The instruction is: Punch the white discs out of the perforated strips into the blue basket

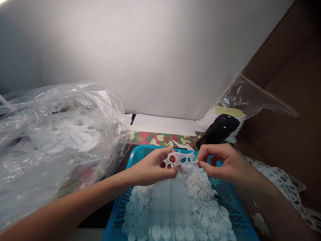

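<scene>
My left hand (156,166) is closed around a white plastic piece with round holes (175,160), thumb along its near side. At the piece's right end, the thumb and forefinger of my right hand (224,164) pinch its thin edge. Both hands are above a blue perforated basket (134,154). Inside the basket lies a heap of small white discs (209,214). A clear plastic strip (172,197) with rows of round shapes stretches over the heap, its far end just under my left hand. A thin pale stick-like piece (203,187) rests on the discs.
On the left bulges a large clear bag (75,130) of white pieces. At the back right, a black object (220,129) stands before another clear bag (240,97). White perforated sheeting (278,184) lies right of the basket. A camouflage-patterned strip (155,138) runs behind it.
</scene>
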Tool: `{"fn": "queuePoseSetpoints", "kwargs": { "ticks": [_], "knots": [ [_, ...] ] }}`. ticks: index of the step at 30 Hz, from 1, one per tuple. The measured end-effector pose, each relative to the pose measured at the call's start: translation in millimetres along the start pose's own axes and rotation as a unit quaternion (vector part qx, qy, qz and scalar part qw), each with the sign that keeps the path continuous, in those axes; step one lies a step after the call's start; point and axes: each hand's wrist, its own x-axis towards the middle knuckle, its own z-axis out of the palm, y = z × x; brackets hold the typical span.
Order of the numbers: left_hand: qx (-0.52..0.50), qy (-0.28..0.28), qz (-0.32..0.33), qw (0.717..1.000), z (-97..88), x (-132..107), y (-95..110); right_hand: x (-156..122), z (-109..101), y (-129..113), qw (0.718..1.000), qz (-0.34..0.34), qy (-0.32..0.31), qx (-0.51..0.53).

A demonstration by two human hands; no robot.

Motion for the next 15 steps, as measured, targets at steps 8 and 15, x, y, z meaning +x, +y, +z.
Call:
{"fn": "queuePoseSetpoints", "kwargs": {
  "ticks": [8,15],
  "knots": [
    [-0.044,0.005,0.022,0.999,-1.1,-1.4,-1.8,0.9,-0.9,5.1,0.998,0.014,0.058,0.006],
    [-0.055,0.023,-0.008,0.998,-4.1,2.1,-8.9,-4.9,-15.0,11.2,0.994,0.002,0.098,-0.053]
  ]
}}
